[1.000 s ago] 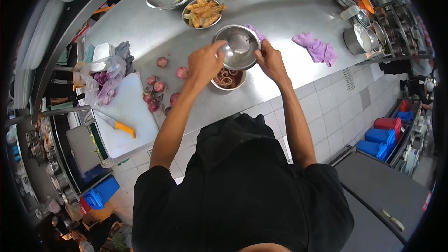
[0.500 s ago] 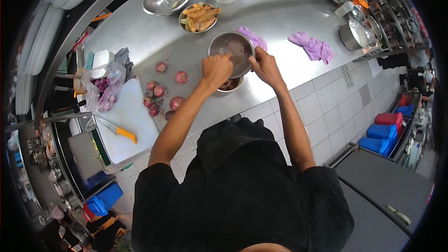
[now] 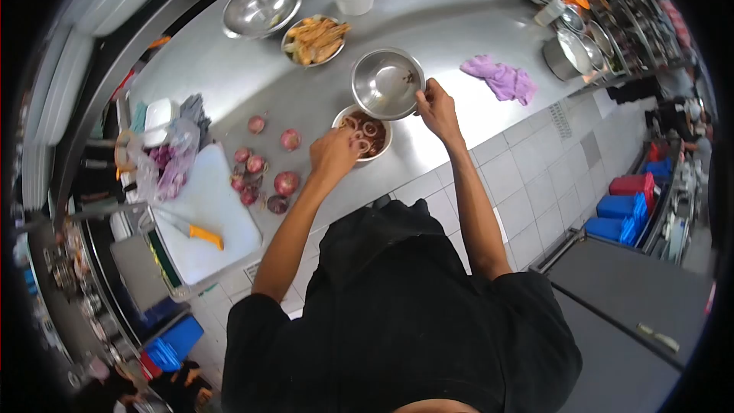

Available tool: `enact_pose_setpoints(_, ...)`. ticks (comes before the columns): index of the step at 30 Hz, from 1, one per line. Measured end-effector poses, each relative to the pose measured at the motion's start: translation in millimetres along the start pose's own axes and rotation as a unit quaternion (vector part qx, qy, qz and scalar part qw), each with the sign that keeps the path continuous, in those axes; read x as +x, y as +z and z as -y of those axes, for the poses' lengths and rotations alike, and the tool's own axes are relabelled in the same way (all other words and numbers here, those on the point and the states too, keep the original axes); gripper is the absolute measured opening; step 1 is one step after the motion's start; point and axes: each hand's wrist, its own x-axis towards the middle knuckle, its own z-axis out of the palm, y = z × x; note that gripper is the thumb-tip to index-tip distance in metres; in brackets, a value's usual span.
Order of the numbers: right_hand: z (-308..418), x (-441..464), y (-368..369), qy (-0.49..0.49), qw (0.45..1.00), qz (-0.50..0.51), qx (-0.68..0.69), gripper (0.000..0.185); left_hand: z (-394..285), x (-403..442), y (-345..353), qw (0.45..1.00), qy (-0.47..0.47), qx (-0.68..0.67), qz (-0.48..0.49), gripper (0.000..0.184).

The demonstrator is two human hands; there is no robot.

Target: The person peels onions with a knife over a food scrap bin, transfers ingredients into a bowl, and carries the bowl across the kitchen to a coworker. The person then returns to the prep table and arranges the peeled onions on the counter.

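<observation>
My right hand [image 3: 438, 107] pinches the right rim of a metal bowl [image 3: 386, 80], holding it tilted. A few dark bits cling inside this otherwise bare bowl. Below and partly behind it stands a white bowl [image 3: 384, 148] with onion rings [image 3: 371, 129] in a dark red-brown sauce. At that bowl's left rim is my left hand [image 3: 334, 154], its bent fingers reaching over the onion rings. Whether those fingers grip the rim or an onion ring cannot be made out. Several whole red onions [image 3: 286, 183] lie to the left.
A white cutting board [image 3: 214, 206] with an orange-handled knife [image 3: 205, 235] is at the left, beside a plastic bag [image 3: 174, 157]. Further back are a bowl of fried pieces [image 3: 316, 40], an empty metal bowl [image 3: 262, 8] and a white tub [image 3: 355, 4]. A purple cloth [image 3: 501, 79] lies right.
My left hand has moved from the metal bowl down to the white bowl. The metal bowl has shifted right in my right hand, uncovering the onion rings and hiding the nearer purple cloth.
</observation>
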Motion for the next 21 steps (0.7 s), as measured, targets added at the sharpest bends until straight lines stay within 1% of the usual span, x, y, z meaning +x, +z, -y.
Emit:
enact_pose_setpoints(1,-1,-4,-8,0.037,0.998,-0.016,0.041,0.015,9,-1,4,0.999,-0.010,-0.026,-0.020,0.014)
enact_pose_setpoints(2,-3,-6,-19,0.074,0.993,-0.035,0.082,0.014,17,-3,6,0.997,-0.008,-0.056,-0.043,0.016)
enact_pose_setpoints(3,-10,-5,-38,0.080,0.992,-0.059,0.075,0.014,25,-4,6,0.994,-0.003,-0.088,-0.063,0.020)
enact_pose_setpoints(4,-18,-4,-64,0.026,0.988,-0.155,-0.002,0.012,29,-4,2,0.995,-0.014,-0.071,-0.071,0.024)
enact_pose_setpoints(5,-27,-8,-91,-0.024,0.966,-0.244,-0.082,0.010,33,-8,-1,0.995,-0.027,-0.053,-0.077,0.027)
enact_pose_setpoints(6,-29,-9,-125,-0.094,0.930,-0.326,-0.143,0.007,43,-10,3,0.991,-0.053,-0.089,-0.089,0.031)
enact_pose_setpoints(7,-27,-13,-160,-0.163,0.880,-0.396,-0.207,0.006,50,-12,9,0.984,-0.083,-0.124,-0.098,0.034)
enact_pose_setpoints(8,-27,-25,-186,-0.177,0.851,-0.426,-0.251,0.007,52,-14,13,0.985,-0.073,-0.129,-0.085,0.034)
enact_pose_setpoints(9,-30,-36,-208,-0.194,0.821,-0.450,-0.293,0.011,51,-17,16,0.983,-0.088,-0.132,-0.093,0.038)
enact_pose_setpoints(10,-48,-48,-217,-0.180,0.819,-0.454,-0.301,0.012,50,-18,18,0.981,-0.104,-0.130,-0.103,0.041)
enact_pose_setpoints(11,-82,-58,-214,-0.174,0.817,-0.459,-0.303,0.012,49,-18,19,0.982,-0.096,-0.127,-0.098,0.041)
enact_pose_setpoints(12,-125,-69,-207,-0.193,0.835,-0.346,-0.383,0.013,46,-15,25,0.972,-0.151,-0.165,-0.073,0.042)
enact_pose_setpoints(13,-155,-87,-204,-0.201,0.840,-0.222,-0.453,0.014,44,-16,32,0.958,-0.206,-0.197,-0.041,0.043)
enact_pose_setpoints(14,-170,-111,-206,-0.183,0.844,-0.225,-0.452,0.014,57,-18,43,0.963,-0.180,-0.198,-0.017,0.048)
enact_pose_setpoints(15,-181,-125,-214,-0.157,0.861,-0.212,-0.434,0.013,55,-20,37,0.965,-0.176,-0.193,-0.013,0.048)
enact_pose_setpoints(16,-194,-107,-235,-0.152,0.872,-0.201,-0.420,0.012,45,-16,38,0.925,-0.255,-0.279,0.020,0.050)
enact_pose_setpoints(17,-201,-87,-259,-0.161,0.869,-0.206,-0.420,0.012,37,-13,41,0.872,-0.329,-0.358,0.058,0.052)
enact_pose_setpoints(18,-196,-90,-277,-0.055,0.883,-0.218,-0.413,0.011,46,-14,50,0.859,-0.331,-0.390,0.036,0.052)
enact_pose_setpoints(19,-196,-103,-295,0.057,0.884,-0.225,-0.405,0.011,55,-18,58,0.844,-0.333,-0.421,0.020,0.053)
enact_pose_setpoints(20,-215,-100,-316,0.031,0.887,-0.279,-0.367,0.012,53,-20,61,0.830,-0.363,-0.423,-0.015,0.050)
enact_pose_setpoints(21,-244,-89,-339,-0.065,0.862,-0.355,-0.355,0.009,49,-15,69,0.813,-0.384,-0.435,-0.056,0.047)
